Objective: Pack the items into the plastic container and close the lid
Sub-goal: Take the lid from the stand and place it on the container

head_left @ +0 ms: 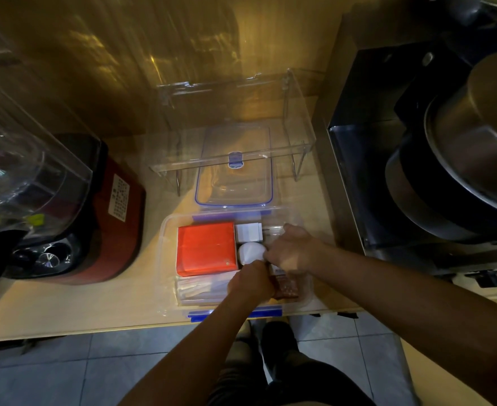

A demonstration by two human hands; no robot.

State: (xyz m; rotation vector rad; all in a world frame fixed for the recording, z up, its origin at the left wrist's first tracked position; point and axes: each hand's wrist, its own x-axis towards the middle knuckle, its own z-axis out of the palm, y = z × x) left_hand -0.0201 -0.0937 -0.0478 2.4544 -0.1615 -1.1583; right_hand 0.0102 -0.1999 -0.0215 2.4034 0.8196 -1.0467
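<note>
Both hands, left (251,281) and right (292,250), curled, pinching dark packet (285,285) inside container (168,230).

One plastic container (165,259), one lid (234,197), one orange packet (206,248), one white box (248,232), two hands: left (250,281), right (292,250).

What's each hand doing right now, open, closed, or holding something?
Left hand: closed, inside the plastic container; what it grips cannot be told.
Right hand: closed on a small packet.
</note>
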